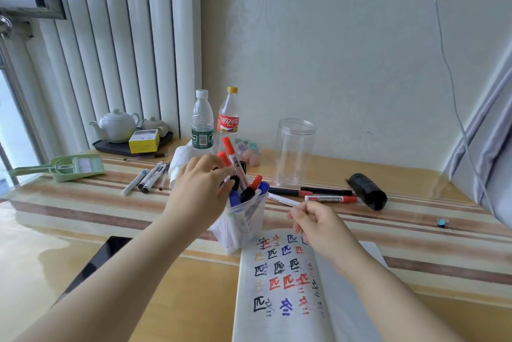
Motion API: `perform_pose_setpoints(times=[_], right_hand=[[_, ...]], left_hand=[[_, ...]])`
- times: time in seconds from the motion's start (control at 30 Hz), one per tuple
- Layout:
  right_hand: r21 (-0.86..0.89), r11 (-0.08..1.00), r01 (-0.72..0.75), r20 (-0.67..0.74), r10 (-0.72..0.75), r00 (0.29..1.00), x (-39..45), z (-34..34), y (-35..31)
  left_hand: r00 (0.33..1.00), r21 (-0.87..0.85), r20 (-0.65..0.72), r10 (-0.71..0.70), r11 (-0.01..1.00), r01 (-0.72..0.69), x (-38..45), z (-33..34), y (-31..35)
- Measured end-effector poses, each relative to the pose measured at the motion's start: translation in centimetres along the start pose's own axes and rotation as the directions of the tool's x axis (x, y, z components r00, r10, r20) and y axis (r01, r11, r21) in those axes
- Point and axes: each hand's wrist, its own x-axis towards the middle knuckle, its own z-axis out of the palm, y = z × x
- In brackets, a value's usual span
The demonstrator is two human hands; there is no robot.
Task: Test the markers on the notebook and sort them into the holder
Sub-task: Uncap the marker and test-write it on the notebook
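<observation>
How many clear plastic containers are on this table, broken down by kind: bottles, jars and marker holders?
Bottles: 2, the water bottle and the cola bottle
Jars: 1, the open jar
Marker holders: 1, the marker holder
Total: 4

I count two plastic bottles (202, 120) standing side by side near the tabletop's far edge, one clear jar (295, 150) right of them, and one holder (243, 219) near the middle. In the holder I see about seven markers (235, 164), the exact number unclear because they overlap. Three loose markers (331, 199) lie by the jar, four pens (148, 178) toward the left edge. One notebook (282, 286) at the near edge, two teapots (117, 125) on one tray (110, 146) in the far left corner, one dustpan (66, 167).
</observation>
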Motion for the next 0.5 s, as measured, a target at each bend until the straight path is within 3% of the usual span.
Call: perform_pose_setpoints(times=[0.07, 0.23, 0.37, 0.5], right_hand=[[-0.017, 1.000, -0.024, -0.011, 0.024, 1.000, 0.2, -0.5, 0.6], [-0.104, 0.993, -0.049, -0.078, 0.041, 0.996, 1.5, -1.8, 2.5], [-0.303, 0.951, -0.060, -0.132, 0.020, 0.991, 3.9, -3.0, 5.5], [-0.609, 0.789, -0.083, -0.145, -0.008, 0.989, 7.9, -5.5, 9.4]], left_hand=[[0.999, -0.014, -0.053, 0.013, 1.000, -0.014, 0.0, 0.0, 0.2], [0.959, -0.052, -0.113, 0.259, 0.963, -0.266, 0.3, -0.4, 3.2], [0.915, -0.202, 0.017, 0.404, 0.897, -0.392, -0.4, 2.8, 6.3], [0.899, -0.204, 0.239, 0.366, 0.925, -0.322, -0.6, 7.2, 8.3]])
